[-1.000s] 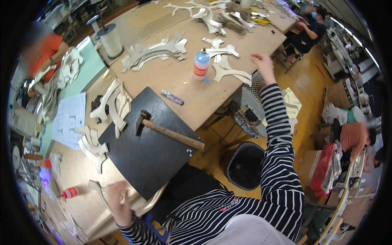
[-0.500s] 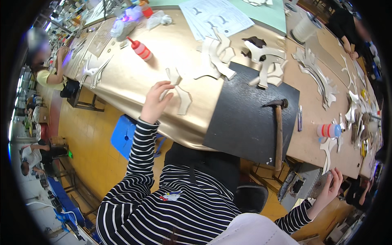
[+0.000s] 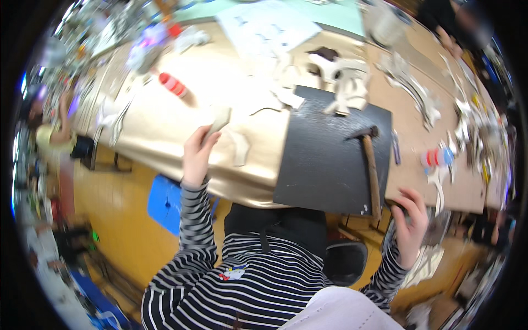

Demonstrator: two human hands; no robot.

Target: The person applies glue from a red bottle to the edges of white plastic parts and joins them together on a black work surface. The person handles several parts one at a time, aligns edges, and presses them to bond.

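Over the gold-coloured table cover [image 3: 165, 124], my left hand [image 3: 197, 155] is closed on a small cream leather-like cut piece [image 3: 221, 118], pinched between thumb and fingers and tilted up. Just right of it a curved cream piece [image 3: 240, 149] lies flat on the cover. My right hand [image 3: 412, 224] is empty, its fingers spread and partly curled, near the table's front edge. Nearest to it are a wooden-handled hammer [image 3: 372, 173] lying on a black board [image 3: 324, 159], and a slim cream cut piece [image 3: 439, 190] by the edge.
A red-and-white bottle [image 3: 173, 84] stands on the cover. Several cream cut pieces [image 3: 350, 82] overlap the board's far end. Printed sheets [image 3: 267, 27] lie at the back. A purple pen [image 3: 396, 147] and a red-and-blue container [image 3: 437, 157] are at right. A blue stool [image 3: 165, 203] stands below.
My left hand has closed on a cream piece and lifted it off the cover. My right hand has come up and inward from the lower right. The whole view has shifted slightly.
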